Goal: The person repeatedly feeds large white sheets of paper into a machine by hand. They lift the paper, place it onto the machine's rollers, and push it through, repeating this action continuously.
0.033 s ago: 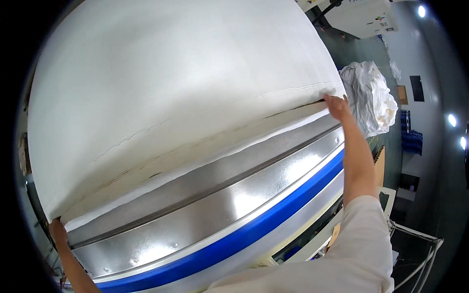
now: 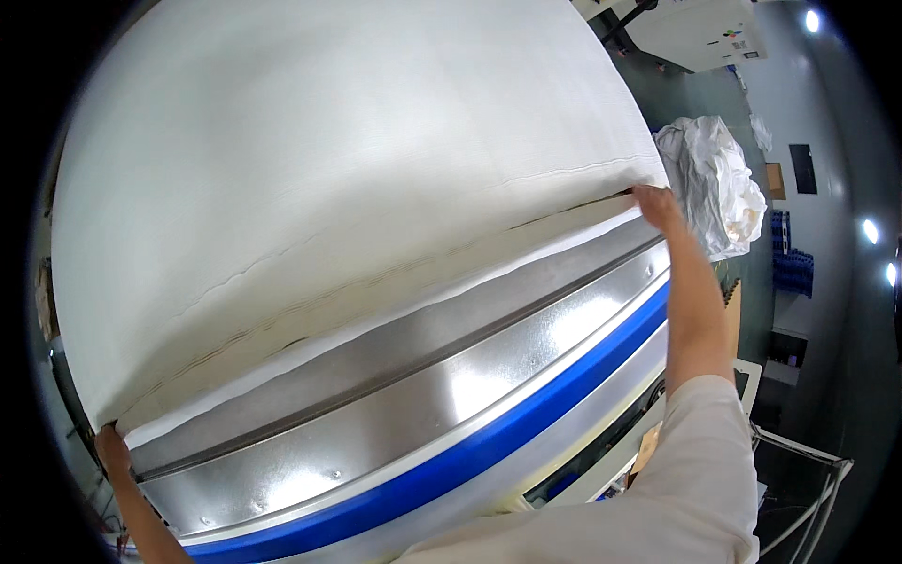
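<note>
A wide white fabric sheet (image 2: 357, 122) in layers is spread over a large table. Its near edge runs slantwise from lower left to upper right, with creases along it. At the left corner of that edge, my left hand (image 2: 113, 448) is closed on the fabric. Stretched far out to the right, my right hand (image 2: 656, 207) is closed on the other end of the same edge. The fingertips of both hands are partly hidden at the cloth. Below the edge lies a bare metal strip (image 2: 404, 338).
A blue band (image 2: 451, 465) borders the metal strip on my side. A crumpled pile of white-grey sheeting (image 2: 709, 188) stands on the floor at right. Beyond are a white machine cabinet (image 2: 695, 33), blue stacked items (image 2: 792, 273) and a white tube frame (image 2: 803, 451).
My right hand has shifted slightly to the right with the fabric edge. My left hand stays nearly in place.
</note>
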### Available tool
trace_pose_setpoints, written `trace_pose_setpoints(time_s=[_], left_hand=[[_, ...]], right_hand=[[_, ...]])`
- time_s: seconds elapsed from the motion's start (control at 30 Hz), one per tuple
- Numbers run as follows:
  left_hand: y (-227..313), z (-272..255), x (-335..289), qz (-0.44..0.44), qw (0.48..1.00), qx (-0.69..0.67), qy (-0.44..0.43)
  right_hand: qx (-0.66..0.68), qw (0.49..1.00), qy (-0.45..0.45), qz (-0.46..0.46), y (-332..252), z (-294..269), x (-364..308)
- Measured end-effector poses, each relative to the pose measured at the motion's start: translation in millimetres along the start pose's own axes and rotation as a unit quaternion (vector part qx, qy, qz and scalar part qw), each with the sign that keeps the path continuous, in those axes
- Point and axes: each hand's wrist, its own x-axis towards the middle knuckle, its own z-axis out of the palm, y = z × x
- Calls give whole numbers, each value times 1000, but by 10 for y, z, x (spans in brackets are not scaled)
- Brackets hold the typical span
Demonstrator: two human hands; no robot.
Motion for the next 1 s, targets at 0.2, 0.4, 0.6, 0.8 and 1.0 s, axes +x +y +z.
trace_pose_setpoints(time_s=[0.2,0.4,0.6,0.8,1.0], left_hand=[[-193,-116,-218,-90,990,-108,-18],[1114,-1176,-176,-69,980,123,-139],[346,-1368,-537,-62,991,91,-71],[314,-1552,-1436,42,978,88,-187],[537,-570,-2480,122,902,172,-376]], right_hand=[[-79,991,-67,82,-56,183,213],[-54,995,-74,45,76,-312,-195],[-73,995,49,-48,1487,-509,-409],[-102,992,-67,-43,1411,-460,-1117],[-216,948,-176,-154,1327,249,-1738]])
